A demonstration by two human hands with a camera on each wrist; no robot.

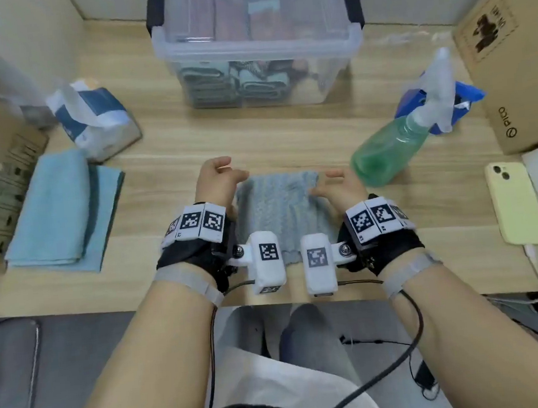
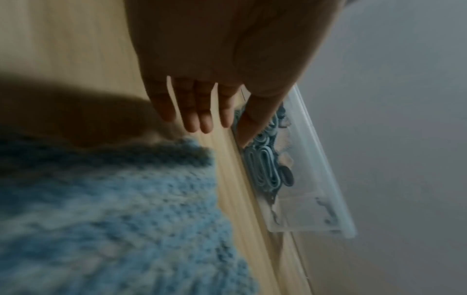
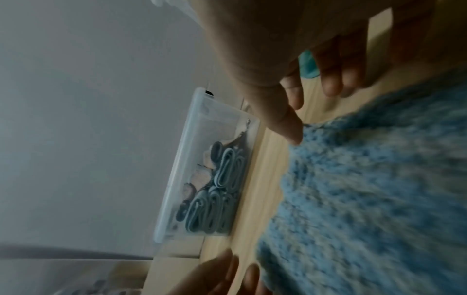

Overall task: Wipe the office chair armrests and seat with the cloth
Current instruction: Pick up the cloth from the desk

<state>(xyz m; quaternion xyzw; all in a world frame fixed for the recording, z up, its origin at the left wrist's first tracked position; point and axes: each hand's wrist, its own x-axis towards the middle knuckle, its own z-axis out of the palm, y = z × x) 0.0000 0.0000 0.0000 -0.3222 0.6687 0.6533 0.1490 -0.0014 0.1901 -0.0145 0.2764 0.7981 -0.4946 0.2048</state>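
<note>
Cloth [image 1: 277, 209], blue-grey knit, flat on desk [image 1: 288, 138] at 6 o'clock from bin [image 1: 255, 50], between left hand [image 1: 217, 182] and right hand [image 1: 340, 187], fingers loose, holding nothing; likely soft, light, limp; best pinched at far corners.

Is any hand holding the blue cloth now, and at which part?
Nothing is held: left hand and right hand are open over the cloth's far corners.

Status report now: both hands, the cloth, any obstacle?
Left hand and right hand open, over the cloth's far corners. Cloth flat on desk. Spray bottle close right.
</note>
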